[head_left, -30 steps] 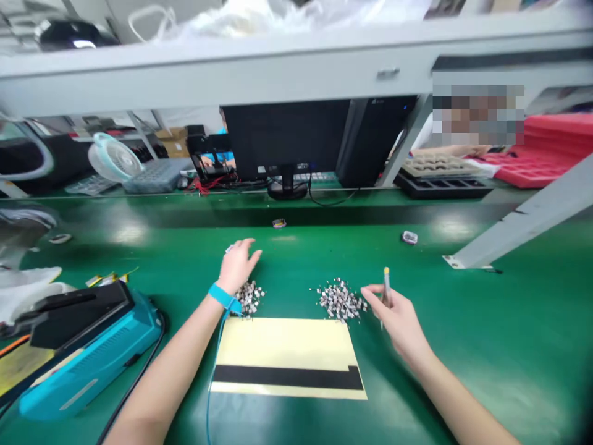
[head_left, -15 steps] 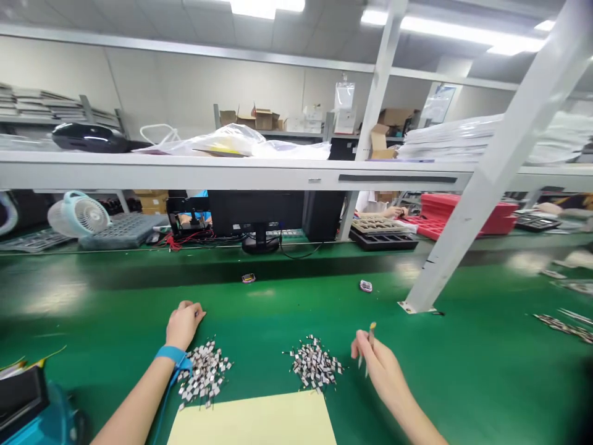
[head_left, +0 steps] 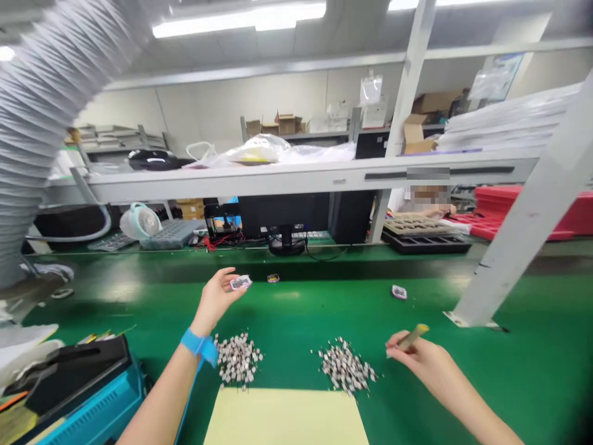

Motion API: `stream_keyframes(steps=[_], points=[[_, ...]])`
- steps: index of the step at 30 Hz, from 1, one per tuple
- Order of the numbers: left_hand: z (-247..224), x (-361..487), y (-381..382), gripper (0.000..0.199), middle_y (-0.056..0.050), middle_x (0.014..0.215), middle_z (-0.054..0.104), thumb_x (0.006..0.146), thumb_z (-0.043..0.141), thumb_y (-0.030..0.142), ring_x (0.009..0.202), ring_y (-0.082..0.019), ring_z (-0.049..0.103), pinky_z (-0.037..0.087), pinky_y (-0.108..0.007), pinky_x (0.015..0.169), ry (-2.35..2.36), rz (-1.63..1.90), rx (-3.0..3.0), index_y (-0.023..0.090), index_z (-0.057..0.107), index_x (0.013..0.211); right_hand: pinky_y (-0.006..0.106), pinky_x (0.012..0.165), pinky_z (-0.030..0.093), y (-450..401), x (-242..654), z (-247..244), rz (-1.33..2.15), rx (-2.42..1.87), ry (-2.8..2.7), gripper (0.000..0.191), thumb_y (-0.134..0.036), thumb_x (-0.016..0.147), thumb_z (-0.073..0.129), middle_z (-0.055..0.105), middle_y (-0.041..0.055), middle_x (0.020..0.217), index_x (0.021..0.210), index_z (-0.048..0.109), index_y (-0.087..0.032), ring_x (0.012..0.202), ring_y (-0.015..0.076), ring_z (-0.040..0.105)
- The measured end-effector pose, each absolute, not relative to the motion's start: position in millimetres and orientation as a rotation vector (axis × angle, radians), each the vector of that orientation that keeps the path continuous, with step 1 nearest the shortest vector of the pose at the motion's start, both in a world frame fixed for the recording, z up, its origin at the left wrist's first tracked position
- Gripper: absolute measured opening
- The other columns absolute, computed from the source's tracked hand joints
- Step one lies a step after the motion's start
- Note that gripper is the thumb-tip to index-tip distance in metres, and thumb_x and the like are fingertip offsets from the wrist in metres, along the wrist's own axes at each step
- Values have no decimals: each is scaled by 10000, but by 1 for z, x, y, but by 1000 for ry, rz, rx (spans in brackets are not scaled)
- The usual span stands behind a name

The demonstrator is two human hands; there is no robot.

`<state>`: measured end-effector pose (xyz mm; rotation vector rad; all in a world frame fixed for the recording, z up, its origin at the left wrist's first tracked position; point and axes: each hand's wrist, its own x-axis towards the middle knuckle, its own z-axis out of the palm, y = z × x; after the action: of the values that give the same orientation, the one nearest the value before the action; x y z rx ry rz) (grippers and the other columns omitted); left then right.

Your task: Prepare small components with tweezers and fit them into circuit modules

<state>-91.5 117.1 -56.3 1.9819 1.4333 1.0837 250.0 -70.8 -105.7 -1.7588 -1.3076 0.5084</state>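
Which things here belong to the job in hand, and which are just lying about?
Likely the job:
purple-rimmed piece, in the left hand
slim tool, in the right hand
left pile and right pile of small parts
yellow sheet, beside both piles

Probably just lying about:
fan
monitor
red trays
blue machine

A purple-edged, pale small case (head_left: 241,283) in the left hand (head_left: 214,301); a bright-blue wrist strap (head_left: 198,345) behind that grip; yellow-ended tweezers (head_left: 412,338) in the right hand (head_left: 419,354); plain green tabletop (head_left: 296,315) beneath both.
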Motion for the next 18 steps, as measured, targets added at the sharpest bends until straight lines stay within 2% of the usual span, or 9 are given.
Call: stream_keyframes(steps=[2,3,7,11,14,18], points=[[-26,-74,77,507,-80,1042,604,654,635,234,959,-176,586,480,-282,853,997,1240,1955,152,415,1103,294,670,529,-68,231,-65,493,-1534,-1342,215,-388,626,627,642,73,832,623,605,-174,767,226,625],[-15,-65,56,499,-69,1038,605,655,631,214,948,-179,591,495,-287,835,903,1270,1970,176,417,1105,265,684,531,-69,217,-45,487,-1434,-1367,183,-355,633,657,643,59,864,705,622,-190,790,203,623],[5,-41,-7,557,-44,1040,610,691,603,176,906,-188,610,535,-285,768,764,1394,2099,259,364,1188,161,634,521,-73,157,11,387,-927,-1364,116,-250,639,714,646,-27,791,675,604,-254,731,112,613],[3,-33,-21,574,-39,1035,611,700,600,157,897,-181,612,543,-269,758,720,1443,2240,257,351,1207,175,644,527,-73,132,15,457,-658,-1486,182,-207,658,707,649,-29,801,795,615,-282,718,103,611],[-1,-32,-19,538,-47,1029,612,704,604,155,907,-175,606,538,-254,764,726,1490,2301,226,376,1186,197,675,534,-71,134,9,393,-696,-1577,254,-97,655,691,648,-17,846,826,611,-267,771,125,617],[-2,-29,-16,421,-59,1015,611,708,607,128,926,-159,588,500,-235,825,694,1584,2472,177,472,1104,183,660,539,-69,138,7,256,-746,-1614,276,-20,663,652,657,-14,840,820,617,-244,743,126,629]])
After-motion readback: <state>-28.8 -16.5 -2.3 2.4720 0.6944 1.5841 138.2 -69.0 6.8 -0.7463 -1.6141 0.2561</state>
